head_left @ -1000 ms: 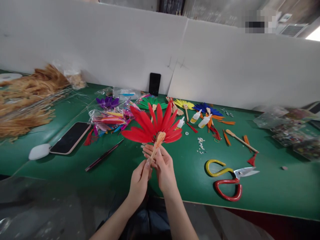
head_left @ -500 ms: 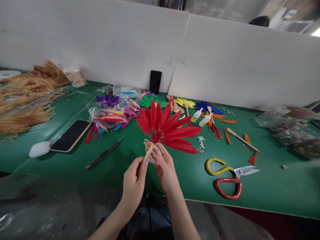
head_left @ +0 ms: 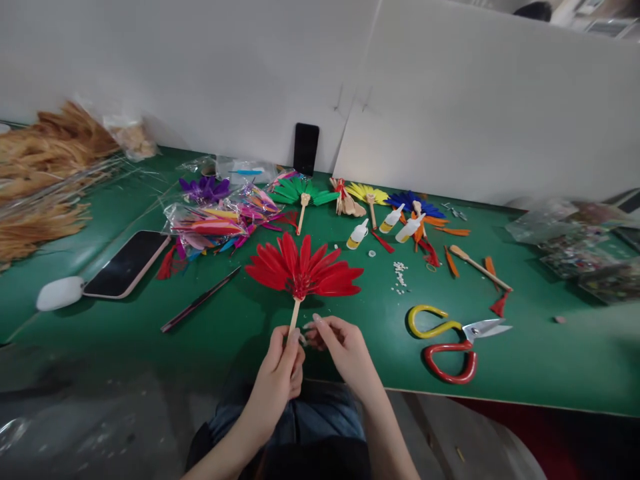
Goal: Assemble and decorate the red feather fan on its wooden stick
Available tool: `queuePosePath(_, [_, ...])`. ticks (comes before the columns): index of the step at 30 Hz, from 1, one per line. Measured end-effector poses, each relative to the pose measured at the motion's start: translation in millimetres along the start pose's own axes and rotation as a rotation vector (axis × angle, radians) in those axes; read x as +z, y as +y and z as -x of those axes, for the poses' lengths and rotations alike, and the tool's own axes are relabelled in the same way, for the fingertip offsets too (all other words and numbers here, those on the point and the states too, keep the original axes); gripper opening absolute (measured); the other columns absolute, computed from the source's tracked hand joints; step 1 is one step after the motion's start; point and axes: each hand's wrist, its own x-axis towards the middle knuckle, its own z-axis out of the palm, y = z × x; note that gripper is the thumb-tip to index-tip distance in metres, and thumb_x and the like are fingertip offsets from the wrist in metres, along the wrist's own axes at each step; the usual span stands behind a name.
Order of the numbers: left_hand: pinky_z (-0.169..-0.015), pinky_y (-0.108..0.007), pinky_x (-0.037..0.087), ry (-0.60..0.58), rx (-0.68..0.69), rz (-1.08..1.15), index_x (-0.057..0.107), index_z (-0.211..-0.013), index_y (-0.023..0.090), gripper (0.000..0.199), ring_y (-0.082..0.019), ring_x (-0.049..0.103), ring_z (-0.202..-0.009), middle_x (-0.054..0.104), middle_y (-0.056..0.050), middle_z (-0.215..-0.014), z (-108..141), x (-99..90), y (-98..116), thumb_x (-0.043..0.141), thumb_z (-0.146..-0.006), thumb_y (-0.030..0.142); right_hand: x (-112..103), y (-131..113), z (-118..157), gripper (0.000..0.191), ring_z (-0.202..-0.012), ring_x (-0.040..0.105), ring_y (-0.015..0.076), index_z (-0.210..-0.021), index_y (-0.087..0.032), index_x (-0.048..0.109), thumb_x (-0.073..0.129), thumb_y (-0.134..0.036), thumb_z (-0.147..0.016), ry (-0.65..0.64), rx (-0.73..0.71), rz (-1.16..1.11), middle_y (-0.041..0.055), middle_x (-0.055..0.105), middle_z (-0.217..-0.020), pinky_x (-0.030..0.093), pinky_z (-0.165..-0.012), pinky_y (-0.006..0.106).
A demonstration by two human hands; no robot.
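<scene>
Left hand [head_left: 279, 368] grips the red feather fan [head_left: 303, 273] by its handle [head_left: 295, 313], right hand [head_left: 345, 343] loosely curled alongside.

1. The left hand [head_left: 281, 363] has its grip around the wooden handle [head_left: 296, 310] of a red feather fan [head_left: 304, 270], feathers spread above it, away from the person.
2. The right hand [head_left: 345, 347] is just beside that handle, fingers bent; whether it pinches anything is unclear.
3. Yellow-and-red-handled scissors [head_left: 469, 335] lie to the right on the green bench [head_left: 530, 373].
4. Beyond the red fan are a green fan [head_left: 306, 198], a yellow fan [head_left: 371, 198], a blue fan [head_left: 417, 205] and three small bottles [head_left: 358, 235].
5. White beads [head_left: 399, 273] are scattered nearer than the bottles.
6. Left of the hands lie a slim dark tool [head_left: 201, 300], a phone [head_left: 126, 263] and bagged colored feathers [head_left: 210, 227].
7. A second phone [head_left: 306, 148] leans on the pale panel [head_left: 225, 80].
</scene>
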Motion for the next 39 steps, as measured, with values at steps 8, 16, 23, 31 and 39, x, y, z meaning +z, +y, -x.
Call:
queuePosePath(8, [-0.03,-0.015,0.016,-0.076,-0.117,-0.094,0.035,-0.104,0.023,0.044,-0.002,0.02,-0.03,0.038,0.012,-0.055,2,2.4,-9,0.046,-0.078,0.057,-44,-15,7,0.035,-0.047,0.054,0.0085,-0.072,-0.016,0.06,0.055,-0.05,-0.079,0.196,0.005,0.133,0.0012,0.062,-0.058,0.043,-0.046,0.018])
queuePosePath(16, [-0.047,-0.021,0.039,-0.195,0.046,-0.489,-0.015,-0.142,0.022,0.081,-0.008,0.041,-0.043,0.05,0.005,-0.065,16,-15.0,-13,0.043,-0.087,0.038,-54,-9,-7,0.033,-0.05,0.054,0.0102,-0.077,-0.017,0.057,0.059,-0.05,-0.076,0.235,-0.036,0.148,0.0012,0.062,-0.061,0.046,-0.05,0.021])
queuePosePath(23, [-0.073,-0.026,0.047,-0.267,0.027,-0.963,0.013,-0.144,0.026,0.066,-0.017,0.06,-0.078,0.064,-0.005,-0.092,32,-36.5,-1,0.043,-0.086,0.032,-65,-11,-15,0.036,-0.05,0.055,0.0124,-0.078,-0.018,0.057,0.052,-0.054,-0.079,0.216,-0.063,0.272,0.0021,0.062,-0.061,0.046,-0.05,0.024])
queuePosePath(31, [-0.082,-0.03,0.049,0.026,0.545,-1.198,0.052,-0.123,0.028,0.037,-0.021,0.061,-0.099,0.063,-0.005,-0.112,6,-71.5,23,0.038,-0.09,0.036,-81,-26,-65,0.037,-0.052,0.054,0.0165,-0.069,-0.023,0.051,0.042,-0.055,-0.084,0.241,-0.208,0.782,0.0026,0.062,-0.062,0.037,-0.052,0.027])
queuePosePath(39, [-0.107,-0.043,0.022,0.012,1.013,-1.51,0.029,-0.14,0.021,0.052,-0.025,0.02,-0.136,0.031,-0.008,-0.145,-50,-52.3,14,0.041,-0.091,0.035,-83,-22,-79,0.04,-0.049,0.048,0.014,-0.064,-0.022,0.051,0.04,-0.056,-0.084,0.037,-0.185,0.806,-0.0011,0.055,-0.056,0.033,-0.048,0.025])
